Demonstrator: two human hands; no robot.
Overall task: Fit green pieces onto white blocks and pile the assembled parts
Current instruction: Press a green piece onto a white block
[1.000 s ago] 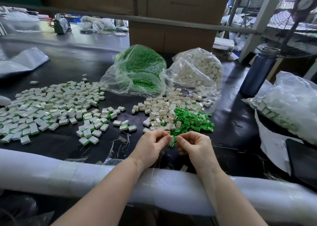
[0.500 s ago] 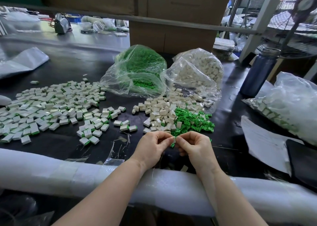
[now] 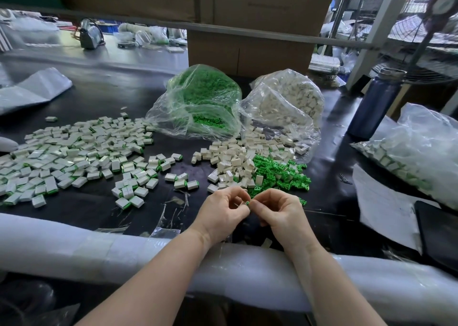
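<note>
Your black table (image 3: 94, 209) fills the frame, its near edge padded by a white foam roll (image 3: 74, 249) under both your forearms. Bare dark surface lies at lower left between that roll and the assembled parts (image 3: 74, 154), which spread across the left. Two clear bags, green pieces (image 3: 200, 100) and white blocks (image 3: 287, 100), sit at upper centre; a paper sheet (image 3: 381, 206) crowds the right edge. Loose white blocks (image 3: 230, 162) and loose green pieces (image 3: 280, 174) lie touching just above your hands. Your left hand (image 3: 220, 214) and right hand (image 3: 280, 211) meet fingertip to fingertip, pinching one small green piece (image 3: 247, 203) between them at lower centre.
</note>
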